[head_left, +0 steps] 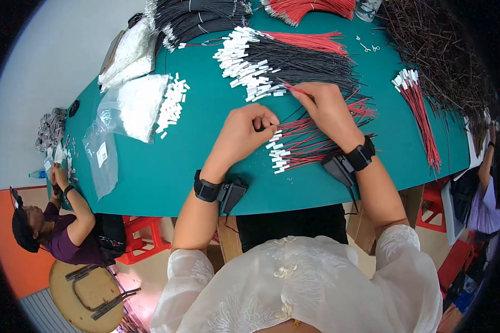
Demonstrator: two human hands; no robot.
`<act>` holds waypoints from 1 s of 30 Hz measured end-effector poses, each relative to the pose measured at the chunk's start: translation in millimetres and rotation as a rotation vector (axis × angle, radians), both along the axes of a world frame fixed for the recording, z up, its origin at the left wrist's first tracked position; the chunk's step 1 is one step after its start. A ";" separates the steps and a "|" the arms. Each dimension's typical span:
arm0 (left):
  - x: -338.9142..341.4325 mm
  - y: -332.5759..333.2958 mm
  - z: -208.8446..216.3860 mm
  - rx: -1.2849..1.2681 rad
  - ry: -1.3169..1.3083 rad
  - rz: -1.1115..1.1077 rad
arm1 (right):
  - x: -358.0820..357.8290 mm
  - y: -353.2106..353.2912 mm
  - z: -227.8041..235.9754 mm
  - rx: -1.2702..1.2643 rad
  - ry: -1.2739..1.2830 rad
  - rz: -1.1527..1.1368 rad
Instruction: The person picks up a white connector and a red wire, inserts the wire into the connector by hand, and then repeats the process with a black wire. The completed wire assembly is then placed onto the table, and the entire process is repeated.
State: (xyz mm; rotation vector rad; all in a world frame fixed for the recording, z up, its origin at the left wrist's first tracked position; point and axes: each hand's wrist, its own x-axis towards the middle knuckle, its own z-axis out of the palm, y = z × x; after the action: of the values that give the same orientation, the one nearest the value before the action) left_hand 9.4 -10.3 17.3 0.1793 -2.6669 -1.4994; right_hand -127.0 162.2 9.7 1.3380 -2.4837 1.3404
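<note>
My right hand (325,108) is closed in a pinch, with a short stretch of red wire (293,88) showing at its fingertips. To its left my left hand (244,130) has thumb and fingers curled together; what lies between them is too small to make out. Just below that hand's fingertips, red and black wires with white connectors (280,155) lie in a loose row, connectors to the left. Beyond both hands spreads a larger pile of black wires (300,61) and red wires (316,41), also ending in white connectors (244,61).
Loose white connector housings (173,102) spill from a clear plastic bag (141,108) on the green table (200,122). A red wire bundle (419,119) and a dark wire heap (441,50) are at right. Black wire bundles (197,19) lie far back. A co-worker (66,222) sits at left.
</note>
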 end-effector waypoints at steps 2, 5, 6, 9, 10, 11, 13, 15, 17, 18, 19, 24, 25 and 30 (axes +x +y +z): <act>-2.2 0.0 0.4 -0.028 0.048 0.004 | 0.1 -0.4 -3.1 -0.014 0.040 -0.001; -3.9 -2.8 -11.9 0.033 0.055 0.121 | 0.0 1.1 -5.1 0.083 0.051 0.011; -4.7 -3.4 -14.1 0.065 0.058 0.180 | 0.7 1.5 -3.7 0.083 0.052 0.011; -7.2 -2.9 -14.1 0.005 0.114 0.224 | 4.6 2.5 3.6 0.125 -0.052 0.057; -7.4 -2.9 -14.0 -0.024 0.142 0.245 | 4.7 2.3 3.7 0.125 -0.052 0.058; -7.3 -3.0 -13.5 -0.024 0.142 0.246 | 4.7 2.1 3.8 0.122 -0.049 0.065; -7.6 -2.7 -12.5 -0.031 0.137 0.211 | 4.8 2.6 3.4 0.119 -0.045 0.075; -7.9 -2.4 -12.9 -0.034 0.134 0.193 | 5.7 2.1 5.7 0.128 -0.052 0.064; -8.4 -2.1 -15.2 -0.065 0.147 0.179 | 6.4 1.7 8.1 0.146 -0.065 0.044; -8.6 -1.9 -16.1 -0.080 0.154 0.172 | 6.0 2.1 7.7 0.146 -0.065 0.044; -8.6 -1.9 -16.7 -0.080 0.154 0.172 | 5.1 2.4 6.4 0.152 -0.038 0.036; -8.7 -1.9 -18.8 -0.100 0.157 0.178 | 2.9 0.4 -1.6 0.173 0.003 0.028; -8.7 -1.5 -19.0 -0.100 0.158 0.179 | 2.8 -0.1 -2.6 0.178 -0.005 0.033; -9.0 -0.3 -17.6 -0.117 0.164 0.176 | 2.9 0.0 -4.0 0.177 0.007 0.037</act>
State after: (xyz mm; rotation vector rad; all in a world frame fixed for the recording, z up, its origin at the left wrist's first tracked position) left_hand 0.4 -10.6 -0.3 0.2628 -2.5264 -1.2466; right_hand -124.0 162.2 5.7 1.4242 -2.6393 1.1422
